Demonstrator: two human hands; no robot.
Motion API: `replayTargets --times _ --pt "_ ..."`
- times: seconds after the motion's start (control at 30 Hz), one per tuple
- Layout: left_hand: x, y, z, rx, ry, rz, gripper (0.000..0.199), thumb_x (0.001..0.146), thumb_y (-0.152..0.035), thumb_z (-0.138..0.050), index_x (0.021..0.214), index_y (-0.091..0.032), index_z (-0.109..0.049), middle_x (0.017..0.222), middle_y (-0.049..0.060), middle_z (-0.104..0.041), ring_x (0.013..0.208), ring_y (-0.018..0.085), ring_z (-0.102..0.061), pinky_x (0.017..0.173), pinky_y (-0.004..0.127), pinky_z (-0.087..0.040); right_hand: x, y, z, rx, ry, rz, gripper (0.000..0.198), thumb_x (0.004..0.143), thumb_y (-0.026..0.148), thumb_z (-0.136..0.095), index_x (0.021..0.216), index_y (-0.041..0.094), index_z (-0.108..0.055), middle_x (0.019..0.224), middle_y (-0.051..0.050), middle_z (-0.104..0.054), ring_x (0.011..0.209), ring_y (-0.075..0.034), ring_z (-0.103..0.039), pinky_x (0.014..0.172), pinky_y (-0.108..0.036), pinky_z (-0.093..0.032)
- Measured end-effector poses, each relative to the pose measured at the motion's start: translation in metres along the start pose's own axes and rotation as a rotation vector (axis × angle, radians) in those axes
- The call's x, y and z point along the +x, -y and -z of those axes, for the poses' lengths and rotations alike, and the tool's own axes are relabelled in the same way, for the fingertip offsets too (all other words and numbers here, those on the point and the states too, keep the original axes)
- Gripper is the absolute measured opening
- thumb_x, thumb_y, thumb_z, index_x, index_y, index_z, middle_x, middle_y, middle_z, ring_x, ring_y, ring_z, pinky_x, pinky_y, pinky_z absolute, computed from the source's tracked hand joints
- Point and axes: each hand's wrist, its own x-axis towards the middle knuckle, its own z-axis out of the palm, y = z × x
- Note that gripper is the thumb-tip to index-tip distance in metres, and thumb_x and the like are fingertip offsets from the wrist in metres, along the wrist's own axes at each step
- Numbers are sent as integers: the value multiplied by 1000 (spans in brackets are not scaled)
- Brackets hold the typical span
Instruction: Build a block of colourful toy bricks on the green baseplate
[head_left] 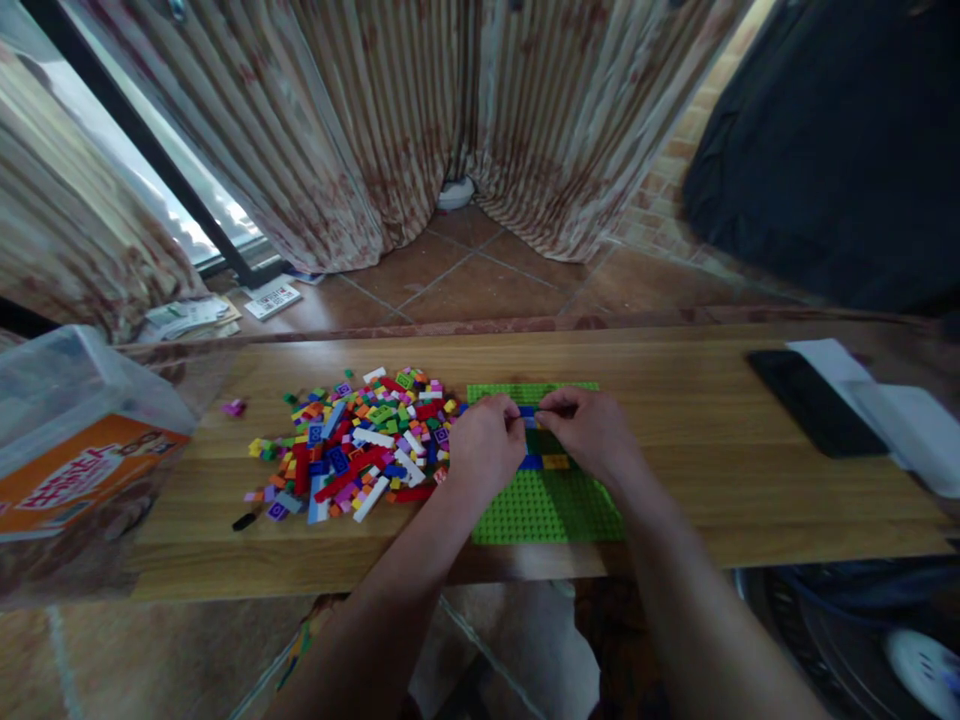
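Note:
A green studded baseplate [547,515] lies on the wooden table, partly covered by both hands. Over its far part, a blue toy brick [527,411] shows between my two hands. My left hand [489,440] is closed, its thumb and fingertips at the left end of that brick. From the other side, my right hand [589,425] pinches at the brick's right end. A lighter blue piece shows just below it. Nearer to me, a blue brick [531,462] and a yellow brick [556,462] sit side by side on the baseplate. The fingers hide part of the bricks.
A heap of mixed toy bricks [360,440] spreads left of the baseplate. A clear plastic tub [82,400] with an orange label stands at the table's left end. At the right lie a black phone-like slab [814,405] and a white item [922,430].

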Motion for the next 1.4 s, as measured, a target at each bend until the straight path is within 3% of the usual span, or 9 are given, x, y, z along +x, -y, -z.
replayTargets --times 0.8,1.2,1.4 --pt "6 -9 3 8 47 143 9 80 -20 -60 81 -21 -69 81 4 -74 77 20 -67 67 30 -45 3 2 -4 -9 -8 -22 8 70 14 -70 76 19 -73 71 -2 -72 65 -16 -62 63 -29 -45" --pt "7 -7 2 27 65 133 13 79 -20 -58 83 -22 -70 85 4 -75 80 21 -68 68 29 -48 3 4 -3 -20 4 -16 10 69 13 -69 76 18 -73 69 -1 -71 63 -14 -61 62 -26 -45" --pt "5 -2 5 -35 81 61 16 83 -19 -54 87 -21 -69 83 3 -74 75 17 -66 67 26 -47 3 1 1 90 17 -20 9 72 17 -66 77 17 -73 73 -4 -73 67 -16 -64 65 -27 -47"
